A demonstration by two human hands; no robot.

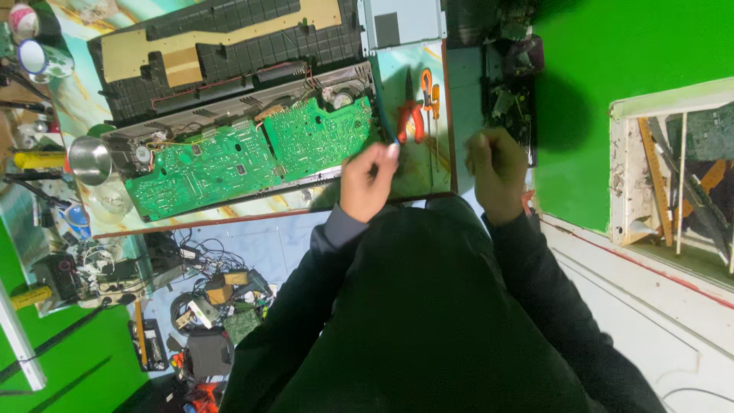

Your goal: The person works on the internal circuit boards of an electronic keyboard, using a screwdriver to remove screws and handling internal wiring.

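Observation:
My left hand (367, 180) is pinched on a thin blue wire (384, 122) that runs up toward the right green circuit board (317, 138). A second green circuit board (200, 170) lies left of it in the same opened grey chassis. My right hand (497, 172) is curled into a fist at the table's right edge, apart from the left hand, and I see nothing in it. Red-handled pliers (410, 116) and an orange screwdriver (434, 99) lie on the table just beyond my left hand. Dark sleeves cover both arms.
A black ribbed cover with cardboard (222, 46) lies behind the chassis. A metal bowl (89, 159) and mugs (46, 57) stand at the left. Cables and parts (222, 298) litter the floor. At the right are a green wall (634, 69) and a white window frame (623, 176).

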